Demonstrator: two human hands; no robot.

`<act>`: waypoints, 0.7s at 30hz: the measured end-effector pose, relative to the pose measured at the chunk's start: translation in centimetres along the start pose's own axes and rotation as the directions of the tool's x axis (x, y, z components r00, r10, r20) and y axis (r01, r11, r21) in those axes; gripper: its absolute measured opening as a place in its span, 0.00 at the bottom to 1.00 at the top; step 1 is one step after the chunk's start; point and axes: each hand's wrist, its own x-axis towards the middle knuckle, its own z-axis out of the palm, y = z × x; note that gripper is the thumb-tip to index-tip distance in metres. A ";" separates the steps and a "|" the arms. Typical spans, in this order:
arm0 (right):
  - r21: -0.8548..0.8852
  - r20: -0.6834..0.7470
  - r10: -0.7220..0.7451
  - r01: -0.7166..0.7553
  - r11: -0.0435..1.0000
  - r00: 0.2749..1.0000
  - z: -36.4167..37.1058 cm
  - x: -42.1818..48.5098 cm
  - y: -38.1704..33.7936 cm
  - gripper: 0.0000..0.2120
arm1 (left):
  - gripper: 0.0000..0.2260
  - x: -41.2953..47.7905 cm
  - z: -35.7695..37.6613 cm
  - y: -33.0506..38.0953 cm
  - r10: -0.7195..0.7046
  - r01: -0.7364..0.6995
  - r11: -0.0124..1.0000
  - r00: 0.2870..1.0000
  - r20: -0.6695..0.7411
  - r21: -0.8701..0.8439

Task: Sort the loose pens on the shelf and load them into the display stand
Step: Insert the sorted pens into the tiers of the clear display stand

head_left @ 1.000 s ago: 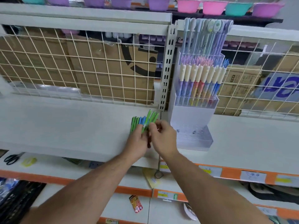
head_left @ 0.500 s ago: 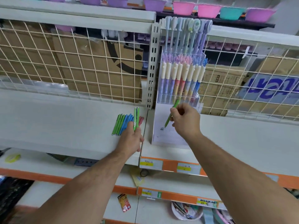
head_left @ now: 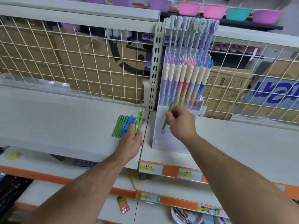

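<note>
Several loose green and blue pens (head_left: 123, 125) lie side by side on the white shelf (head_left: 64, 120), left of the upright post. My left hand (head_left: 131, 140) rests at their near ends and grips two green pens (head_left: 139, 121) that stand up from the row. My right hand (head_left: 181, 122) pinches one green pen (head_left: 169, 113), tilted, in front of the clear display stand (head_left: 179, 126). The stand's upper tiers hold several pastel pens (head_left: 186, 78); its front lower tier shows no pens.
A wire grid back panel (head_left: 80, 65) with cardboard boxes behind it closes off the shelf. A perforated metal post (head_left: 154, 70) stands between the pens and the stand. Coloured plastic bowls (head_left: 213, 11) sit on the top shelf. Lower shelves carry orange price strips (head_left: 169, 171).
My right hand has left the pen pile and carried one green pen rightward to the front of the stand. My left hand stays at the pile holding green pens.
</note>
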 end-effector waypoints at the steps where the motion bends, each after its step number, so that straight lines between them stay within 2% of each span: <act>1: -0.026 0.022 -0.002 0.002 1.000 1.000 0.2 0.0 0.0 0.09 | 0.06 0.0 0.0 0.0 0.000 0.000 1.000 1.000 0.002 -0.001; 7: -0.176 0.102 -0.008 0.026 0.984 0.995 0.9 -0.1 0.4 0.05 | 0.06 -0.1 0.0 0.2 0.004 -0.004 1.000 1.000 0.015 -0.010; 21: -0.188 0.102 0.051 -0.031 0.982 0.993 0.7 0.1 0.2 0.09 | 0.04 -0.1 -0.1 0.1 0.010 -0.009 1.000 1.000 0.026 -0.026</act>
